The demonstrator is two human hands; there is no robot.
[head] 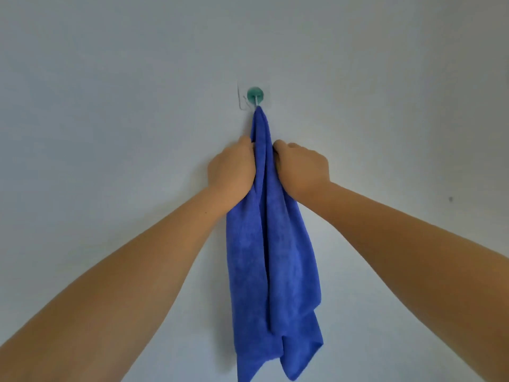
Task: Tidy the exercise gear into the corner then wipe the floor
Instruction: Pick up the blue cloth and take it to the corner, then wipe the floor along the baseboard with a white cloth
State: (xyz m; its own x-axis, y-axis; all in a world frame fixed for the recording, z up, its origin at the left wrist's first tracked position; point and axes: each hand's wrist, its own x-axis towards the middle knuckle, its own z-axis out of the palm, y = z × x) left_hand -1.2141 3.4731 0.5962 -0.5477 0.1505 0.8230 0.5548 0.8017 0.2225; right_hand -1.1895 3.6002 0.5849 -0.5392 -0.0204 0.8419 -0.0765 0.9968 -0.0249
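Blue cloth [272,244] hanging from green wall hook [255,95]; left hand [231,169] and right hand [303,166] gripping its upper folds.

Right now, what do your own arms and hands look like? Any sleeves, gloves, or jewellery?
Both arms are bare up to the frame edge: no sleeves in view. The left hand and right hand wear no gloves; no rings, watch or bands are visible on the parts shown.
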